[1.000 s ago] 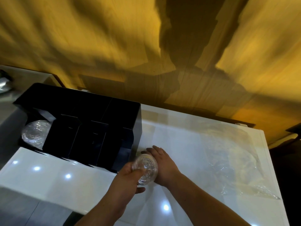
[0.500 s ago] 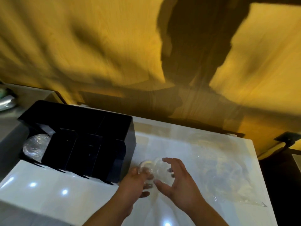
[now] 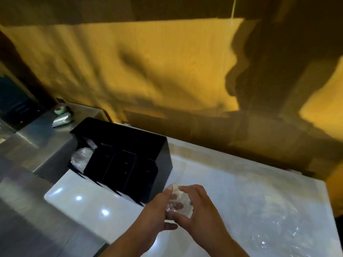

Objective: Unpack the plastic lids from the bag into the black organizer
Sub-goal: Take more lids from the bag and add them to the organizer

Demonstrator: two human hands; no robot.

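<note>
Some lids (image 3: 80, 158) are lying in the leftmost compartment of the black organizer (image 3: 148, 145). Beside its right corner, the left hand (image 3: 154, 210) and right hand (image 3: 203, 210) are together grasping a clear lid stack (image 3: 183, 208); the bag (image 3: 278, 214) is lying rightward. A loosening grip could scatter the slippery stack.

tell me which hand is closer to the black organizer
Left. The left hand holds the clear lids beside the black organizer; the right hand grips their other side, farther off.
</note>
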